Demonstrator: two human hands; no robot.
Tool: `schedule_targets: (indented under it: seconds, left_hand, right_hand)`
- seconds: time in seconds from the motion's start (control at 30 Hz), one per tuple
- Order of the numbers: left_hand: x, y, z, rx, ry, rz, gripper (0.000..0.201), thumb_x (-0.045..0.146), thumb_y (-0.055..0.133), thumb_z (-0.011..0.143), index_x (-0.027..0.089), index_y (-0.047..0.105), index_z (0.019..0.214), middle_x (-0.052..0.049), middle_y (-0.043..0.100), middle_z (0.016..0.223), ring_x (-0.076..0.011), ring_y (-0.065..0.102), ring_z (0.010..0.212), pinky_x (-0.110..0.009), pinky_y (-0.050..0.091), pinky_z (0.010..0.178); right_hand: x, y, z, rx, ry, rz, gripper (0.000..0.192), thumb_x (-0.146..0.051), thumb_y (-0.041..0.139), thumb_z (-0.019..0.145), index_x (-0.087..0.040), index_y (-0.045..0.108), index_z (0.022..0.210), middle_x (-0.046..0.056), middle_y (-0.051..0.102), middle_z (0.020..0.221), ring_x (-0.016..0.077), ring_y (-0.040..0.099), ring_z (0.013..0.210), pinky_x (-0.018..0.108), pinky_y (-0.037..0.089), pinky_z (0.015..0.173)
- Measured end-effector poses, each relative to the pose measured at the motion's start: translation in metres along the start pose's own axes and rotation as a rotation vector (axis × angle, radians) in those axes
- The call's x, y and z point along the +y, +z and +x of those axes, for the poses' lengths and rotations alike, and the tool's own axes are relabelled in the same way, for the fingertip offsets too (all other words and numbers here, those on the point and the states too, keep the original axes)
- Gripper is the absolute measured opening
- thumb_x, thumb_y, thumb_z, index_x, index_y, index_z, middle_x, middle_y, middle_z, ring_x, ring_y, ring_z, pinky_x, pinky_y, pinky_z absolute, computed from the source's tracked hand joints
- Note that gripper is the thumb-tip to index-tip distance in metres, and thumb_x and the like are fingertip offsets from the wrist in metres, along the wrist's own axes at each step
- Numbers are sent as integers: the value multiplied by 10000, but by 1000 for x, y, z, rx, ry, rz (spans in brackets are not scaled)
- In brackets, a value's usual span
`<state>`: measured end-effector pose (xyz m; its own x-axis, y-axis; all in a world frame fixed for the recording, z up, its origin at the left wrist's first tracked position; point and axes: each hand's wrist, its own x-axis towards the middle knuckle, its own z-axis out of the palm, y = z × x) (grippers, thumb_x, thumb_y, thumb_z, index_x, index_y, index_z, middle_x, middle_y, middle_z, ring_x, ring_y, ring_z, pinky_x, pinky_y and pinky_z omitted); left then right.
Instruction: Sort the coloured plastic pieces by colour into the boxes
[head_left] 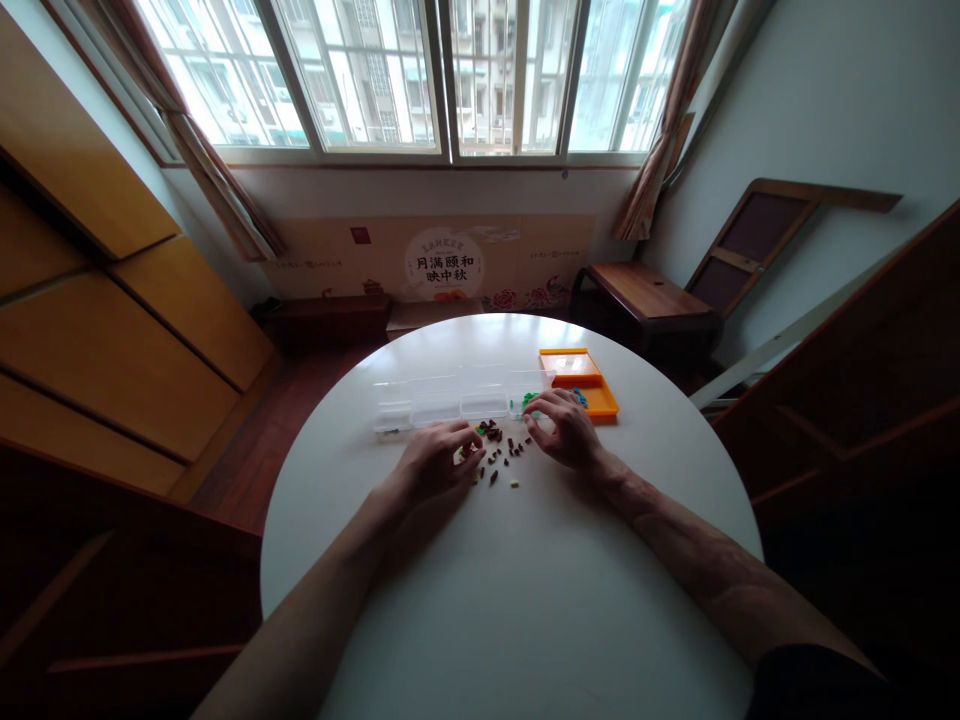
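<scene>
A person seated at a round white table [525, 600] sorts a scatter of tiny pieces by window light. At the far left, toward ten o'clock, wooden cabinet panels [112, 330] line the wall. The left hand [437, 462] rests knuckles-up on the tabletop, fingers curled down over the near edge of the small dark pieces [501, 452]; whether it pinches one cannot be told from here. Those pieces lie loose between the two hands, a few pale and green ones among them. Just beyond, at twelve o'clock, a clear plastic box [450, 400] with a row of compartments stands by the fingertips. The right hand [564, 428] sits palm-down with fingers bent, its tips at the box's right end near some green bits; its grip is likewise hidden. At one o'clock an orange tray [596, 398] lies beside that hand. The pieces are small and unconfined, so a sweep of either wrist would likely send some rolling toward the table's rim, and a nudge could tip the light box.
</scene>
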<state>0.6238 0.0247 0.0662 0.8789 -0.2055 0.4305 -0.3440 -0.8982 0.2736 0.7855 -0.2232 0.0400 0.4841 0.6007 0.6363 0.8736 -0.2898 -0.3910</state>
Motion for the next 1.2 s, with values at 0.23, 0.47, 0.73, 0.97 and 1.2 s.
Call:
schedule_targets:
  seconds: [0.23, 0.47, 0.73, 0.97, 1.2]
  left_hand:
    - [3, -3, 0, -23, -21, -10, 103, 277, 673, 1007, 234, 749, 952, -1, 747, 902, -163, 661, 749, -290, 451, 735]
    - [1, -3, 0, -2, -89, 36, 96, 260, 665, 987, 237, 758, 995, -11, 764, 933, -178, 683, 776, -298, 459, 740]
    - [2, 0, -1, 16, -176, 38, 218, 344, 679, 1033, 285, 805, 1201, -30, 794, 1125, -194, 731, 872, -289, 518, 792]
    - [9, 5, 1, -4, -194, -2, 244, 351, 677, 1028, 311, 823, 1219, -23, 779, 1058, -178, 713, 803, -290, 520, 777]
    - [7, 6, 2, -21, -189, -6, 119, 239, 699, 948, 259, 787, 1025, -19, 780, 1052, -180, 697, 798, -296, 511, 771]
  right_hand:
    - [0, 0, 0, -33, -89, 54, 79, -200, 709, 995, -258, 762, 990, 55, 801, 1079, 272, 691, 1046, 472, 546, 1021]
    - [-5, -1, 1, -137, -254, 104, 122, -173, 746, 982, -270, 758, 1055, 51, 802, 1145, 268, 686, 1086, 465, 562, 1012]
    - [-9, -4, 2, -128, -259, 100, 108, -168, 737, 994, -264, 763, 1036, 58, 808, 1131, 263, 697, 1065, 466, 574, 991]
    - [-10, -4, 4, -130, -272, 119, 111, -162, 717, 1002, -255, 763, 1039, 64, 810, 1132, 265, 702, 1081, 476, 586, 1004]
    - [-10, -4, 3, -137, -267, 122, 123, -152, 729, 991, -264, 764, 1025, 57, 809, 1135, 262, 700, 1085, 471, 586, 1012]
